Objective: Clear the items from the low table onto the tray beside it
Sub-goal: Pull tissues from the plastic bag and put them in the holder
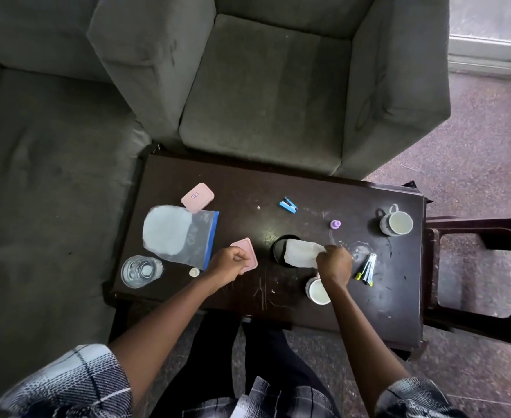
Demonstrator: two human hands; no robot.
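The dark low table (242,188) carries several items. My right hand (334,262) is shut on a white tissue (301,252) that lies over a black round container (280,245). My left hand (228,262) is a closed fist resting on a pink square container (248,251); whether it grips it is unclear. Also on the table: a pink lid (197,197), a zip bag with a grey disc (177,232), a clear glass (141,271), a blue stapler (288,204), a purple cap (335,224), a grey mug (396,223), a white cup (319,291) and nail clippers (367,268).
A grey sofa (46,176) stands left of the table and a grey armchair (266,86) behind it. A dark wooden stool frame (477,227) sits at the table's right end. A small white round piece (194,272) lies by the glass. No tray is identifiable.
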